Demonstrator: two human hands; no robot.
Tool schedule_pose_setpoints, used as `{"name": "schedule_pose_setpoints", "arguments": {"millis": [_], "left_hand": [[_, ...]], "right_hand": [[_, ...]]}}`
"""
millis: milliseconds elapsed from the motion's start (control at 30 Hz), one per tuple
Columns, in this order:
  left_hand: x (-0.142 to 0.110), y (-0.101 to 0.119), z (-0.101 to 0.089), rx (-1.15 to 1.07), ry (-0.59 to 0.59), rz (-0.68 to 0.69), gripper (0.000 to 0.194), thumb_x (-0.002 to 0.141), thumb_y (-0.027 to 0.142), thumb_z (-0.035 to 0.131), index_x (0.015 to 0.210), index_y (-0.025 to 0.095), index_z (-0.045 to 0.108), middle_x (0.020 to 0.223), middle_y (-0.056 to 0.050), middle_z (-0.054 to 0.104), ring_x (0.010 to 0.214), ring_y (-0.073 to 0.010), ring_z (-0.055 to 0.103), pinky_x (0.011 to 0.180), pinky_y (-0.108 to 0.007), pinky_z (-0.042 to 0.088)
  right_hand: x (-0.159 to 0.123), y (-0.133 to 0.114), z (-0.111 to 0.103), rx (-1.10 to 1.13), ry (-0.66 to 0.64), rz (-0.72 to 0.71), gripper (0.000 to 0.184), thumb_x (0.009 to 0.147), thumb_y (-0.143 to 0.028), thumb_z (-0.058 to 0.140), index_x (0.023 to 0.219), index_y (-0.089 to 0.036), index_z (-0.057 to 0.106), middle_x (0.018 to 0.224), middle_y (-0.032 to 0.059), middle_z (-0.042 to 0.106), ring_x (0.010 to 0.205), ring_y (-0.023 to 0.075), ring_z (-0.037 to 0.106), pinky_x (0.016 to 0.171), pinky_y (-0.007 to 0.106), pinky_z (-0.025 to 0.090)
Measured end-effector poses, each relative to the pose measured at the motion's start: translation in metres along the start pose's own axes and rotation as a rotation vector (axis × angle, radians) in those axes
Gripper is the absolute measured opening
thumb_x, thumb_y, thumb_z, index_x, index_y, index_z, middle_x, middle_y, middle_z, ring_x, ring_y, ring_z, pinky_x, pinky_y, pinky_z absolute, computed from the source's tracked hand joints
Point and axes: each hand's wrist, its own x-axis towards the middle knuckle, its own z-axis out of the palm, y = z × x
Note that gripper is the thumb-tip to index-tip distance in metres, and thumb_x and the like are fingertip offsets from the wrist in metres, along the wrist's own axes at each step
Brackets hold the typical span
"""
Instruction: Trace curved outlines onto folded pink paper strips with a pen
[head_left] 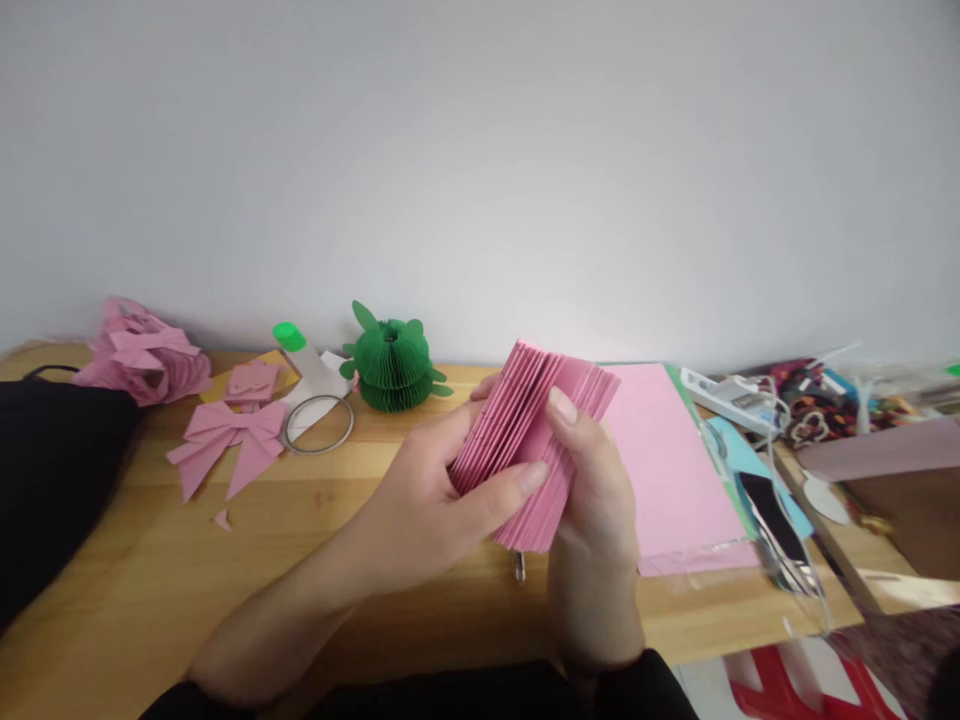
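Between my two hands is a thick stack of pink folded paper (517, 430), tilted above the wooden table, its many pleat edges fanned toward me. My left hand (427, 500) grips its left side, thumb pressed on the front and fingers hidden behind. On the right side my right hand (596, 480) wraps round it, its thumb lying across the upper pleats. A small metal item (520, 567) shows just below the stack; what it is I cannot tell.
Left on the table (330, 520) lie a pink paper bow (231, 440), a tape ring (319, 425) and a green-capped glue bottle (307, 355). Behind stands a green paper honeycomb ball (394, 365). Rightward are pink sheets (667, 460), a power strip (735, 400) and a phone (776, 520).
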Motion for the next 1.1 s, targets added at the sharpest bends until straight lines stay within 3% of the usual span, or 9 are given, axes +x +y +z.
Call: {"name": "schedule_pose_setpoints", "arguments": {"millis": [233, 633, 933, 1100], "left_hand": [[0.0010, 0.0006, 0.0007, 0.001, -0.002, -0.013, 0.021, 0.087, 0.021, 0.059, 0.070, 0.019, 0.048, 0.064, 0.006, 0.042, 0.057, -0.0091, 0.039, 0.049, -0.020, 0.037], [0.0003, 0.0014, 0.0003, 0.000, -0.004, -0.055, 0.016, 0.086, 0.019, 0.058, 0.072, 0.019, 0.050, 0.065, 0.006, 0.044, 0.057, -0.0087, 0.041, 0.049, -0.019, 0.037], [0.0005, 0.0023, 0.0000, -0.043, -0.012, -0.010, 0.014, 0.088, 0.015, 0.053, 0.075, 0.019, 0.050, 0.062, 0.008, 0.043, 0.052, -0.0066, 0.036, 0.044, -0.017, 0.031], [-0.0009, 0.0026, -0.0020, -0.088, -0.023, -0.092, 0.012, 0.089, 0.022, 0.051, 0.078, 0.019, 0.052, 0.060, 0.007, 0.043, 0.050, -0.0075, 0.039, 0.043, -0.018, 0.034]], "right_hand": [[0.0001, -0.0001, -0.0004, -0.029, -0.011, -0.012, 0.030, 0.076, -0.052, 0.077, 0.082, -0.024, 0.067, 0.076, 0.0004, 0.068, 0.070, 0.0194, 0.066, 0.074, 0.038, 0.060], [0.0005, 0.0003, -0.0016, -0.023, -0.022, -0.007, 0.030, 0.077, -0.052, 0.076, 0.081, -0.024, 0.067, 0.073, 0.0002, 0.067, 0.068, 0.0186, 0.065, 0.071, 0.037, 0.059], [-0.0001, -0.0007, 0.0007, -0.013, -0.027, -0.012, 0.029, 0.079, -0.052, 0.073, 0.087, -0.025, 0.068, 0.083, 0.0039, 0.074, 0.091, 0.0275, 0.073, 0.081, 0.045, 0.062], [0.0002, -0.0016, 0.0008, 0.009, -0.026, 0.001, 0.030, 0.079, -0.052, 0.074, 0.087, -0.024, 0.069, 0.084, 0.0046, 0.075, 0.094, 0.0290, 0.074, 0.081, 0.046, 0.063]]}}
